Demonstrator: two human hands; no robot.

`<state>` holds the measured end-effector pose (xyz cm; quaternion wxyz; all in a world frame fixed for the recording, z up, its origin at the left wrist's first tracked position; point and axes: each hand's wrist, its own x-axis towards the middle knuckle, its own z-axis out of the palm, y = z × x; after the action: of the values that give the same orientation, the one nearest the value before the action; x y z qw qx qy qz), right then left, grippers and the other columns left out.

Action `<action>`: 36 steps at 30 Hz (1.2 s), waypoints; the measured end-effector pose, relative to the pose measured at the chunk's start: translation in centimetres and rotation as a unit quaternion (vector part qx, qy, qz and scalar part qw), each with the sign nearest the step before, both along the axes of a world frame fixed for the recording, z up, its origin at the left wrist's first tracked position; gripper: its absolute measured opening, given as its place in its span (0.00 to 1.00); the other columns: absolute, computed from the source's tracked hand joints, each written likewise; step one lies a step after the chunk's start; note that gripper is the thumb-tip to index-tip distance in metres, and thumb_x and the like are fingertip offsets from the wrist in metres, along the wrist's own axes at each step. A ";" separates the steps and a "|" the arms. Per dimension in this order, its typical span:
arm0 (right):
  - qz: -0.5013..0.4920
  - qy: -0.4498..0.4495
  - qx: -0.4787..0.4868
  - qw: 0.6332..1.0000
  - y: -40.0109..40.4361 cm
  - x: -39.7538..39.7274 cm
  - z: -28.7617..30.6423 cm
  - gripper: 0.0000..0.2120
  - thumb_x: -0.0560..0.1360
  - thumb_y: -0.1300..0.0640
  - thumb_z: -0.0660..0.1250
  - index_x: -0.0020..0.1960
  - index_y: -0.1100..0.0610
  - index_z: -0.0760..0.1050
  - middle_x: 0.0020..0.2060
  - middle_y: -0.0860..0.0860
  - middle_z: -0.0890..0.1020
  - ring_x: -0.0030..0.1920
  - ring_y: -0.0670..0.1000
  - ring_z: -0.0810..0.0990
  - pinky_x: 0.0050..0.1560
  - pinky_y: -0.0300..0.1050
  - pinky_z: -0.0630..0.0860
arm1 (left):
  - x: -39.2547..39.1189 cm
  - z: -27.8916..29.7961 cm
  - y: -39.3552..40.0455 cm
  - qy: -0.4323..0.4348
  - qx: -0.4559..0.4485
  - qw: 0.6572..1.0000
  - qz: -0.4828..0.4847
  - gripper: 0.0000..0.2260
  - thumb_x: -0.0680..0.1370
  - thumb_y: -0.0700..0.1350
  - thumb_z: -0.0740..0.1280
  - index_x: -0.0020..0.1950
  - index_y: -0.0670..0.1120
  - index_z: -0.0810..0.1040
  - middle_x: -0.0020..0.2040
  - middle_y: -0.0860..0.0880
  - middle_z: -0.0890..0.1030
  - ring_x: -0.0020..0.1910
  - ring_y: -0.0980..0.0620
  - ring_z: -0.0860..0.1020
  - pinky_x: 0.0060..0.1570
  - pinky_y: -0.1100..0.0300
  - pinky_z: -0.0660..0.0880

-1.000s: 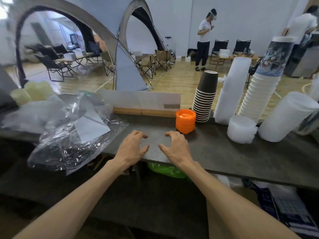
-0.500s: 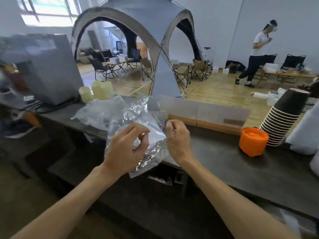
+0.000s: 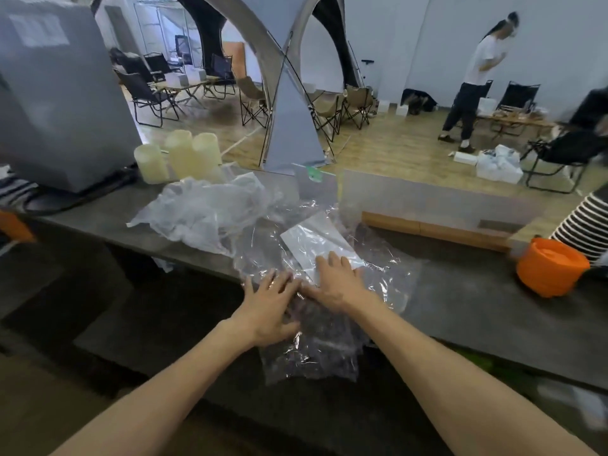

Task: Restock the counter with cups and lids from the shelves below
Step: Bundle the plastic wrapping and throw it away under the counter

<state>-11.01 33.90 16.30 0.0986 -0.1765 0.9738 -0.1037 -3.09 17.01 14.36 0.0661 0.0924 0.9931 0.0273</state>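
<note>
The long dark grey tabletop [image 3: 460,311] already carries some stock at its right end: a black-and-white ribbed stack of paper cups [image 3: 584,232] and, beside it, an orange stack of round plastic lids [image 3: 551,266]. The crumpled clear plastic wrapper [image 3: 316,291] overhangs the front edge, apparently emptied. Left hand [image 3: 268,307] and right hand [image 3: 335,281] lie flat on it, each grip released; restocking looks unfinished.
</note>
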 end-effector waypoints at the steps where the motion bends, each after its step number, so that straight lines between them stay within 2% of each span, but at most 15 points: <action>1: 0.005 0.014 0.005 1.000 0.3 0.3 -0.3 0.38 0.77 0.30 0.56 0.78 0.51 0.57 0.79 0.57 0.58 0.77 0.63 0.56 0.73 0.68 0.58 | -0.1 -0.3 -0.3 0.011 -0.021 1.000 -0.012 0.43 0.75 0.63 0.65 0.82 0.51 0.47 0.82 0.48 0.49 0.81 0.41 0.48 0.74 0.31 0.49; 3: 0.020 0.022 0.009 1.000 0.9 1.4 -0.8 0.35 0.79 0.32 0.52 0.80 0.50 0.55 0.80 0.56 0.55 0.80 0.61 0.51 0.76 0.66 0.52 | -0.3 -0.7 -0.5 0.050 -0.056 0.997 -0.036 0.46 0.70 0.59 0.73 0.80 0.49 0.52 0.80 0.44 0.58 0.77 0.38 0.61 0.72 0.36 0.60; 5: 0.031 0.032 0.007 0.999 1.6 2.6 -1.3 0.35 0.80 0.32 0.51 0.81 0.49 0.52 0.81 0.55 0.51 0.81 0.59 0.46 0.78 0.64 0.48 | -0.7 -1.5 -0.3 0.115 -0.041 0.991 -0.048 0.42 0.65 0.50 0.79 0.75 0.47 0.64 0.71 0.43 0.72 0.63 0.39 0.75 0.61 0.43 0.73; 6: 0.039 0.037 0.009 0.998 2.0 3.1 -1.4 0.36 0.79 0.32 0.53 0.81 0.49 0.51 0.81 0.55 0.50 0.81 0.59 0.46 0.78 0.63 0.46 | -1.1 -1.8 0.0 0.157 -0.031 0.986 -0.056 0.38 0.64 0.47 0.79 0.71 0.46 0.69 0.66 0.44 0.75 0.57 0.41 0.76 0.55 0.46 0.75; 9: 0.065 0.068 0.047 0.994 3.6 4.2 -1.6 0.39 0.77 0.37 0.65 0.80 0.48 0.53 0.80 0.56 0.54 0.80 0.61 0.50 0.77 0.61 0.52 | -2.1 -1.1 0.4 0.197 -0.007 0.974 -0.113 0.27 0.62 0.46 0.80 0.59 0.46 0.77 0.55 0.47 0.80 0.49 0.45 0.77 0.49 0.50 0.77; 11: 0.068 0.117 0.062 0.989 4.6 5.0 -1.8 0.32 0.77 0.47 0.69 0.77 0.50 0.60 0.76 0.56 0.64 0.75 0.61 0.61 0.72 0.59 0.61 | -2.1 -0.4 0.6 0.213 -0.002 0.965 -0.153 0.21 0.63 0.46 0.80 0.54 0.48 0.80 0.51 0.49 0.82 0.48 0.47 0.79 0.49 0.51 0.76; 14: 0.057 0.178 0.021 0.982 5.7 6.2 -2.5 0.22 0.71 0.61 0.71 0.63 0.50 0.75 0.62 0.52 0.79 0.64 0.59 0.75 0.60 0.56 0.72 | -1.3 -0.4 1.7 0.261 0.031 0.944 -0.198 0.14 0.63 0.39 0.78 0.46 0.50 0.82 0.43 0.51 0.81 0.43 0.48 0.78 0.45 0.53 0.74; 17: 0.052 0.230 -0.048 0.970 7.4 7.8 -2.7 0.15 0.65 0.67 0.67 0.48 0.53 0.80 0.44 0.50 0.83 0.47 0.57 0.80 0.43 0.50 0.75 | 0.3 -0.7 3.9 0.300 0.065 0.925 -0.225 0.12 0.64 0.36 0.77 0.41 0.47 0.79 0.39 0.49 0.77 0.39 0.47 0.75 0.43 0.54 0.69; 20: 0.039 0.264 -0.091 0.960 10.5 10.1 -1.5 0.14 0.66 0.63 0.59 0.45 0.54 0.80 0.37 0.50 0.82 0.37 0.56 0.79 0.32 0.48 0.75 | 2.2 0.0 6.8 0.332 0.103 0.914 -0.211 0.13 0.65 0.37 0.77 0.44 0.46 0.76 0.42 0.48 0.76 0.42 0.46 0.74 0.50 0.53 0.68; 23: 0.024 0.293 -0.142 0.945 15.1 13.1 0.0 0.16 0.68 0.63 0.58 0.50 0.56 0.81 0.45 0.50 0.84 0.43 0.57 0.82 0.37 0.52 0.80 | 3.8 1.7 10.2 0.314 0.152 0.920 -0.177 0.21 0.69 0.50 0.78 0.57 0.47 0.75 0.60 0.44 0.74 0.61 0.42 0.74 0.70 0.40 0.63; 26: -0.003 0.336 -0.182 0.924 20.6 17.3 1.5 0.18 0.70 0.69 0.61 0.54 0.58 0.82 0.49 0.52 0.85 0.48 0.55 0.84 0.44 0.51 0.82 | 5.7 3.4 15.0 0.281 0.170 0.931 -0.161 0.36 0.71 0.56 0.74 0.76 0.49 0.65 0.74 0.40 0.65 0.74 0.39 0.65 0.74 0.33 0.56; 29: -0.068 0.342 -0.227 0.909 26.1 22.2 2.1 0.20 0.71 0.75 0.67 0.59 0.61 0.81 0.53 0.53 0.84 0.52 0.54 0.84 0.53 0.49 0.82 | 9.2 4.3 23.1 0.254 0.265 0.915 -0.165 0.32 0.77 0.42 0.72 0.78 0.52 0.62 0.78 0.44 0.61 0.75 0.41 0.65 0.72 0.44 0.62; 32: -0.130 0.330 -0.285 0.890 32.3 27.5 2.0 0.15 0.76 0.70 0.68 0.62 0.60 0.80 0.56 0.52 0.83 0.56 0.50 0.82 0.59 0.40 0.78 | 13.4 5.3 32.6 0.160 0.435 0.870 -0.167 0.29 0.80 0.36 0.67 0.77 0.56 0.64 0.78 0.48 0.61 0.76 0.53 0.62 0.72 0.52 0.66; 34: -0.164 0.328 -0.301 0.880 36.8 31.2 1.9 0.13 0.80 0.63 0.67 0.63 0.58 0.79 0.58 0.50 0.82 0.59 0.48 0.81 0.60 0.42 0.78 | 16.1 5.6 38.1 0.130 0.458 0.849 -0.228 0.31 0.78 0.34 0.68 0.77 0.56 0.64 0.78 0.48 0.61 0.76 0.57 0.60 0.73 0.58 0.65; 36: -0.187 0.322 -0.304 0.877 41.3 34.6 1.7 0.13 0.81 0.59 0.66 0.64 0.57 0.78 0.59 0.50 0.82 0.60 0.47 0.80 0.60 0.47 0.79 | 19.1 5.7 43.1 0.077 0.454 0.835 -0.299 0.35 0.75 0.33 0.69 0.77 0.54 0.63 0.78 0.47 0.58 0.78 0.54 0.58 0.74 0.63 0.62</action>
<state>23.64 75.20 17.96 -0.3002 -0.0362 0.8870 -0.3489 16.01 60.09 20.03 -0.0548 0.4066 0.7948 0.4472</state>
